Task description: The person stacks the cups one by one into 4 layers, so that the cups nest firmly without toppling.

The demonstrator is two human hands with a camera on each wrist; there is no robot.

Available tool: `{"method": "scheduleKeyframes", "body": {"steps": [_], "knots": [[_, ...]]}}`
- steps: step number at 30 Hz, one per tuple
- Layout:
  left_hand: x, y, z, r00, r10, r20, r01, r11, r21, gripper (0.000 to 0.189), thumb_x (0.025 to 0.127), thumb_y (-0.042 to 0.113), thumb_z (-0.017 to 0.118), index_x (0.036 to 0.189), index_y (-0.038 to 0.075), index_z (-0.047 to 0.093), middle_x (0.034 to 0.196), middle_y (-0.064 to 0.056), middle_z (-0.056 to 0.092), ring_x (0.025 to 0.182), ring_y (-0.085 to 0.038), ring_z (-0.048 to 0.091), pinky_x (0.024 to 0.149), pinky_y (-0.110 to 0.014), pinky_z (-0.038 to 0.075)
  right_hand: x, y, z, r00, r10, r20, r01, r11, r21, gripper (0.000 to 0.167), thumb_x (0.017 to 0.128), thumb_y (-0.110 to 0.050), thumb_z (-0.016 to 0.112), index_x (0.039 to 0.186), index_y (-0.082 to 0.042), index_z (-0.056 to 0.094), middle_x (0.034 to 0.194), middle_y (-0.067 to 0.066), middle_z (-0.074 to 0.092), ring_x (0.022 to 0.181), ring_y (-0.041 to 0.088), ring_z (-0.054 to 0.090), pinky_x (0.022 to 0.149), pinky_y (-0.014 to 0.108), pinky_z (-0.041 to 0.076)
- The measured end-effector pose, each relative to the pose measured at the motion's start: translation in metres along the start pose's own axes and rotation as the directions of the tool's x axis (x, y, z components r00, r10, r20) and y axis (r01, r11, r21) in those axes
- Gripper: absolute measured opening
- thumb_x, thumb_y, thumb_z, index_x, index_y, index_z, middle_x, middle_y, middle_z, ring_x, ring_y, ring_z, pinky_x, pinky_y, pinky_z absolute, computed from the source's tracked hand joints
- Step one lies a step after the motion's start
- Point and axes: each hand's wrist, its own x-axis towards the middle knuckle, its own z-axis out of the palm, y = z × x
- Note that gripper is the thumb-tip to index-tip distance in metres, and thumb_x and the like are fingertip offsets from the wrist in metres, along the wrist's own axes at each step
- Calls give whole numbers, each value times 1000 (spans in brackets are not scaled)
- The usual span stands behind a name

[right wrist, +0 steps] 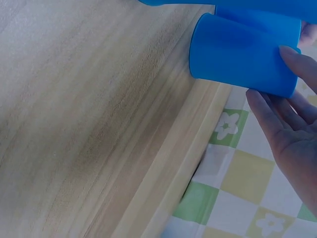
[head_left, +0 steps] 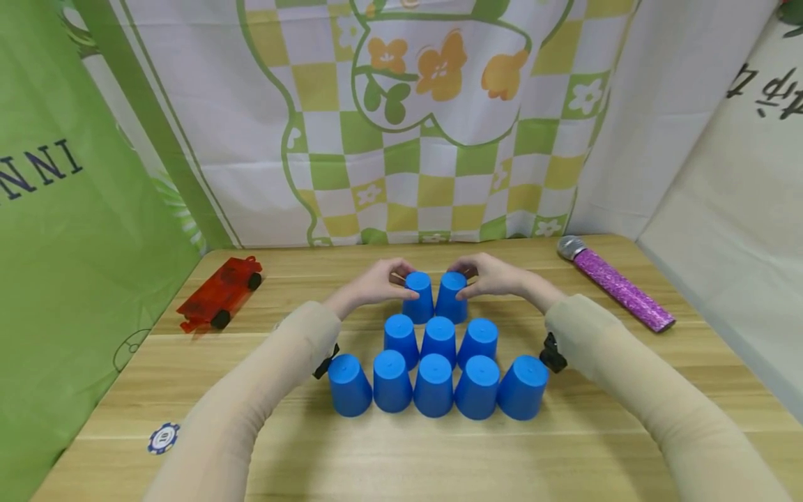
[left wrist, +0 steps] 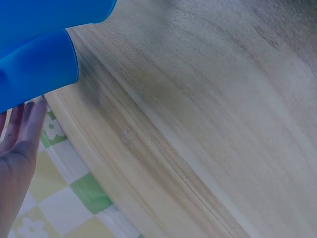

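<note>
Blue plastic cups stand upside down on the wooden table in rows. In the head view, my left hand (head_left: 376, 281) grips the left cup (head_left: 419, 301) of the back pair between thumb and fingers. My right hand (head_left: 497, 276) holds the right cup (head_left: 450, 302) of that pair the same way; its thumb and fingertips sit near the cup's closed end in the right wrist view. Just in front is a row of three cups (head_left: 438, 341), and nearer still a row of several cups (head_left: 433, 387). Only part of my left hand (left wrist: 19, 161) shows in the left wrist view.
A red toy car (head_left: 219, 293) lies on the table's left side, with a poker chip (head_left: 164, 438) nearer the front. At the right back lies a glittery purple microphone (head_left: 617, 282). A checkered curtain (head_left: 433, 174) hangs behind the table's far edge.
</note>
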Motion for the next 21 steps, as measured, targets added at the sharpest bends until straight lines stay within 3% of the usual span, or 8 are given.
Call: {"method": "scheduleKeyframes", "body": {"steps": [10,18,21], "knots": [[-11,-1,-18,1000,-2,9,2,998,62,58,87,25,68,135,3,45,134,-18,52,126,-34,48,104,-45,43,-9,1,-9,1000,11,-10,-11,999,35,62,83,-14,71,136,3,42,132,24,51,122,40,50,101,51,44],[-31,0,-43,999,-14,-44,18,996,85,66,88,33,66,142,7,39,145,-15,42,135,-32,39,111,-50,33,-34,8,-19,993,-88,-73,90,996,26,68,83,-18,71,136,6,38,131,29,50,119,45,50,100,57,42],[-40,-1,-52,998,-6,-67,12,995,95,67,88,35,65,143,7,37,147,-15,40,137,-31,36,112,-52,30,-43,12,-20,993,-89,-74,91,996,25,69,83,-18,72,137,6,38,134,29,48,122,44,48,102,56,39]]}}
